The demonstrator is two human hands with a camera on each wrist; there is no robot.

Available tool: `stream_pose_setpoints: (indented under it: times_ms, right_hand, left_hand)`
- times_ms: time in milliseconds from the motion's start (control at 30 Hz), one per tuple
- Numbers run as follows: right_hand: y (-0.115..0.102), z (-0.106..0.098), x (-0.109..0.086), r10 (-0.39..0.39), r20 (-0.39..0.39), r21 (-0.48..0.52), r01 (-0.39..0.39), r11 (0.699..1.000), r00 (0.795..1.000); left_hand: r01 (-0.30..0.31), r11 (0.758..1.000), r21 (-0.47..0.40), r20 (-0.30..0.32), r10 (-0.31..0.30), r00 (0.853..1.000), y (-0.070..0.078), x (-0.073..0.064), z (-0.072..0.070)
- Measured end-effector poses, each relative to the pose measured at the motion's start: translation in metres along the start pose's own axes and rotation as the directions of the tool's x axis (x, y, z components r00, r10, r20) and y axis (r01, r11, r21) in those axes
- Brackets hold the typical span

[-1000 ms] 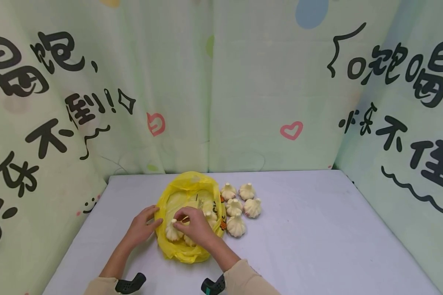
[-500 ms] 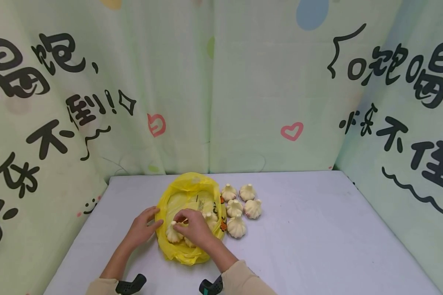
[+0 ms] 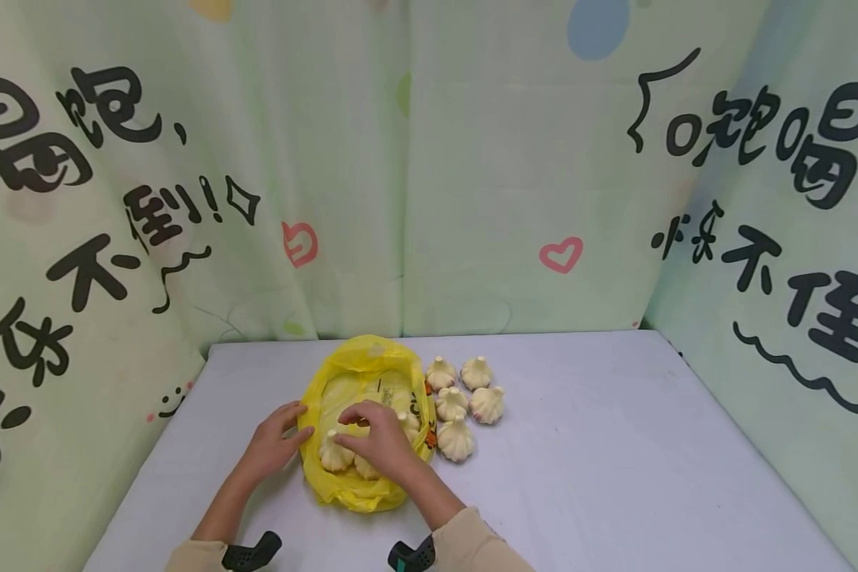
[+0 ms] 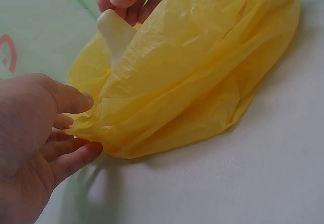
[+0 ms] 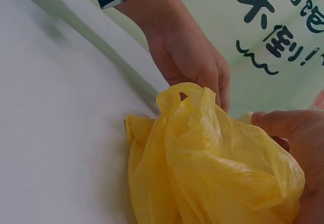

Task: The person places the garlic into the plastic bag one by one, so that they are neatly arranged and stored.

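In the head view a yellow plastic bag (image 3: 363,353) lies with its mouth spread, several garlic bulbs inside. My left hand (image 3: 273,443) holds the bag's left side; in the left wrist view a fold of plastic runs between its thumb (image 4: 76,101) and fingers. Over the bag's mouth is my right hand (image 3: 384,445), thumb and index finger spread apart, the thumb right at the stem of a garlic bulb (image 3: 334,455). That bulb's pale stem (image 4: 114,34) pokes up past the bag in the left wrist view. The right hand covers part of the other bulbs in the bag.
Several more garlic bulbs (image 3: 455,440) stand in a cluster right of the bag, the nearest close against its side. The table (image 3: 579,461) has a white cover. A printed curtain (image 3: 472,183) rises behind it and along both sides.
My right thumb and index finger have parted from the bulb's stem, letting it go inside the bag. The left hand keeps its place at the bag's side.
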State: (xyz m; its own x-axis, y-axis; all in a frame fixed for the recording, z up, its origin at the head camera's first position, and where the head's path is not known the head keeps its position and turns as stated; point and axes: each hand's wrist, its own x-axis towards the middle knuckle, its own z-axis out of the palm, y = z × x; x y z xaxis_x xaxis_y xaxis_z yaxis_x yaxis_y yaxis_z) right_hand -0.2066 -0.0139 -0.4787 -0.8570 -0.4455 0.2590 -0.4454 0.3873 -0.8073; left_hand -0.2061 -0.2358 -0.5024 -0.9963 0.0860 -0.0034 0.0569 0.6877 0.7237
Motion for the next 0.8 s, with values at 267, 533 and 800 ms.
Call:
stream_pose_setpoints:
  times_ms: [267,533,800]
  right_hand:
    - [-0.003,-0.007,-0.003,-0.015,-0.040,0.015,0.015,1.000,0.999]
    - [-0.007,-0.019,-0.005,-0.035,-0.085,0.064,0.040,0.997,0.996]
    - [-0.007,-0.030,-0.008,-0.029,-0.081,0.064,0.034,0.997,0.996]
  left_hand:
    - [0.006,1.000,-0.018,0.012,-0.006,1.000,0.002,0.001,0.001]
    - [-0.011,1.000,-0.004,0.012,0.011,1.000,0.000,0.002,0.002]
    - [-0.032,0.999,0.001,0.009,0.032,0.999,0.005,0.002,0.000]
